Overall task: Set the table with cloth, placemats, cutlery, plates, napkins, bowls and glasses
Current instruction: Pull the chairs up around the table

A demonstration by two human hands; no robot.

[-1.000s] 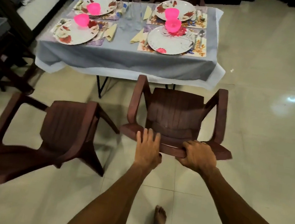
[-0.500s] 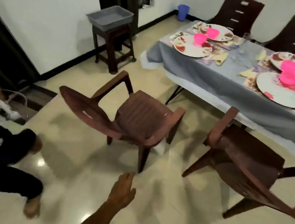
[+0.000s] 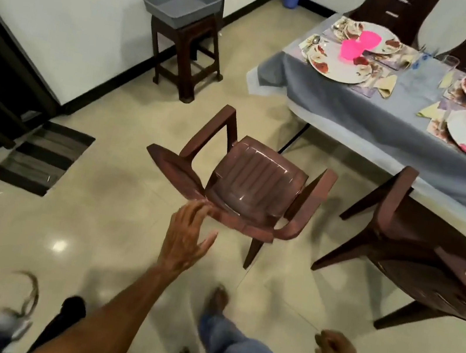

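The left hand (image 3: 187, 238) reaches with spread, empty fingers for the chair (image 3: 249, 188). Its plastic looks light and stiff; hold the back edge.

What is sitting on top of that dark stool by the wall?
A grey tray rests on the stool. Its visible inside looks empty, though its near wall hides a strip of the bottom. The tray covers the stool's top.
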